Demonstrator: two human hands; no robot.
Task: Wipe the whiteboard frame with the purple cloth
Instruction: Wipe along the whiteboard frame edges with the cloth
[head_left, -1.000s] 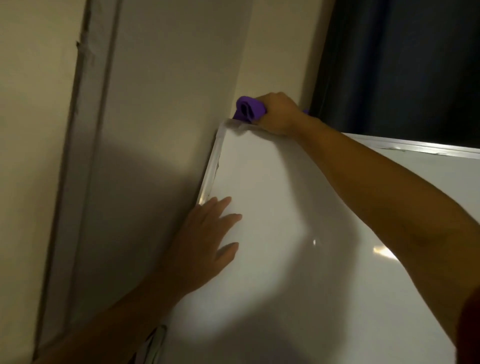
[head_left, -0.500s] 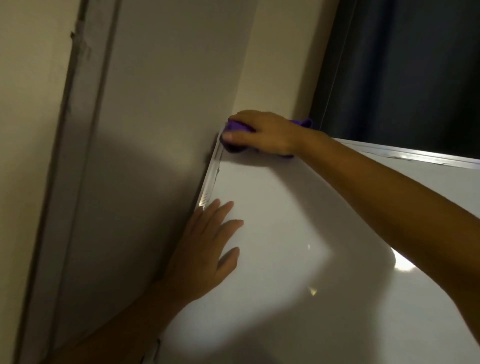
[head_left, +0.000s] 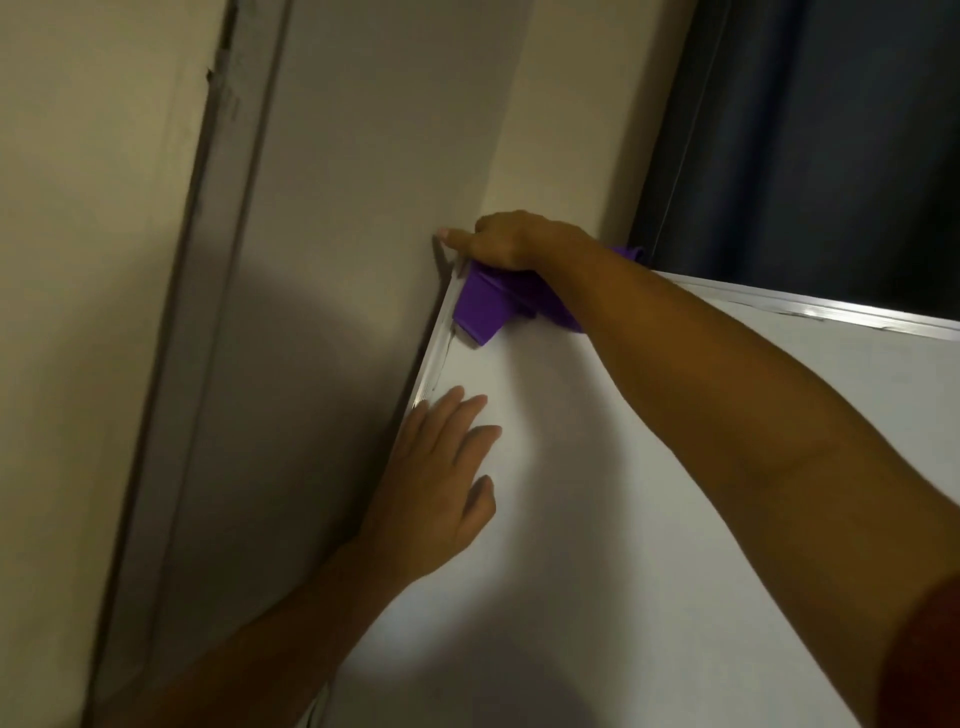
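Note:
The whiteboard (head_left: 649, 493) leans against the wall, edged by a silver metal frame (head_left: 434, 364) along its left side and top. My right hand (head_left: 511, 241) is at the top left corner, gripping the purple cloth (head_left: 485, 309), which hangs down over the corner onto the board next to the left frame. One fingertip of that hand rests on the corner itself. My left hand (head_left: 439, 483) lies flat on the board by the left frame, fingers spread, holding nothing.
A beige wall (head_left: 363, 208) with a grey door-like panel edge (head_left: 208, 260) stands left of the board. A dark blue curtain (head_left: 831, 130) hangs behind the top frame at the right.
My right hand has rolled over the top left corner, and the cloth now hangs down from the top edge onto the board face beside the left frame. My left hand stayed flat.

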